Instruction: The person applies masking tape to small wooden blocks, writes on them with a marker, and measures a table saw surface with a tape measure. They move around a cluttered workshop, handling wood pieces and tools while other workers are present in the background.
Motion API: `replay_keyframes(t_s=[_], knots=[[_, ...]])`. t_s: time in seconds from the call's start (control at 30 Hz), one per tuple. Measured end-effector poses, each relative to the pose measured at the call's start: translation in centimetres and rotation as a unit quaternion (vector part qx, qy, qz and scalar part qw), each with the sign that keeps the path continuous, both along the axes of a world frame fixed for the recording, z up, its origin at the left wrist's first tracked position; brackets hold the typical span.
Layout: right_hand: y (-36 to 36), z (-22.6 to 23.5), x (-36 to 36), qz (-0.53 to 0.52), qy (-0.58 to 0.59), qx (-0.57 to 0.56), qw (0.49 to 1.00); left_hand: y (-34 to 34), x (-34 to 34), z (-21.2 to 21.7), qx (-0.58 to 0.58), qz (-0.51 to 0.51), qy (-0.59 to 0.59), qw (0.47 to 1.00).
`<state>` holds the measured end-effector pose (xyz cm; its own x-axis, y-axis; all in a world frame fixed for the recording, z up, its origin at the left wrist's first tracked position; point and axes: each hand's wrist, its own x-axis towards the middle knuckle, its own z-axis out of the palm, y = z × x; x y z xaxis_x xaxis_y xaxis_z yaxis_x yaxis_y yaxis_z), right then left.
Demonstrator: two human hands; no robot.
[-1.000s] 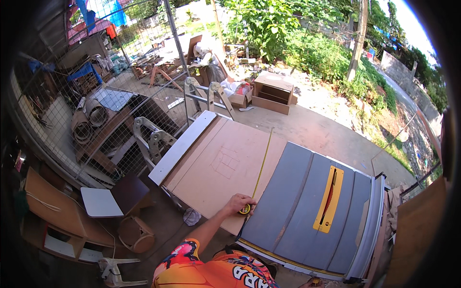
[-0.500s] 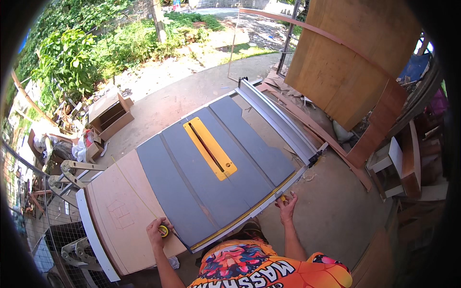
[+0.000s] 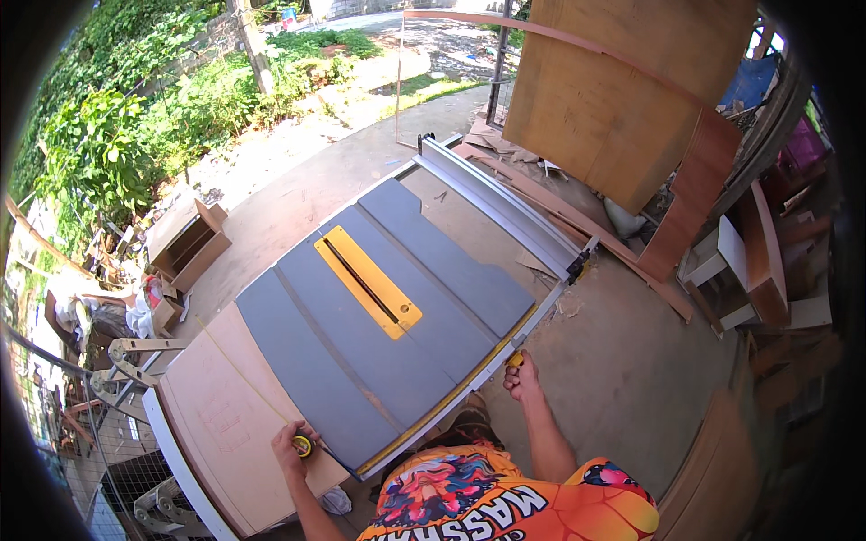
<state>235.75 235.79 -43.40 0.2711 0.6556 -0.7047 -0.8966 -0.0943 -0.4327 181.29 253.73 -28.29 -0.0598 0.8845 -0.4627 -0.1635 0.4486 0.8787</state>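
Observation:
My left hand (image 3: 290, 446) is closed round a yellow-and-black tape measure (image 3: 304, 445) at the near edge of a wooden board. The thin yellow tape (image 3: 236, 368) runs out from it across the board (image 3: 194, 397) toward the far side. Pencil or red lines are drawn on that board. My right hand (image 3: 523, 379) is closed on a small yellow knob (image 3: 515, 359) at the front rail of the table saw (image 3: 451, 316). A yellow ruled strip (image 3: 442, 419) lies along this rail. A long slot runs through the saw's yellow throat plate (image 3: 370, 284).
A pale metal fence (image 3: 496, 194) stands along the saw's right side. Beyond it a large wooden panel (image 3: 613, 99) leans among thin wood strips. Drawer-like wooden pieces (image 3: 722, 266) lie at the right. An open wooden box (image 3: 189, 243) sits on the ground at the left.
My right hand has closed further round the yellow knob; its fingers were more spread before. My left hand stays with the tape measure. The whole view has shifted slightly.

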Motion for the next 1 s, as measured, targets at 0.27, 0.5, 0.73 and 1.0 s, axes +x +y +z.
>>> replay_keyframes(t_s=[0.27, 0.5, 0.73, 1.0], knots=[[0.1, 2.2, -3.1, -0.079, -0.480, -0.019, 0.874, -0.5, 0.2, -0.3, 0.014, 0.008, 0.010, 1.000], [-0.1, 1.1, -2.4, -0.013, -0.576, -0.053, 0.815, 0.0, -0.4, -1.5, 0.012, 0.007, 0.014, 1.000], [0.8, 4.1, 0.4, -0.018, -0.220, -0.152, 0.963, -0.2, 0.3, -0.9, 0.000, 0.004, 0.012, 1.000], [8.2, 13.1, 5.6, 0.013, -0.764, -0.247, 0.597, -0.6, 0.1, -1.8, -0.003, 0.038, -0.001, 0.999]])
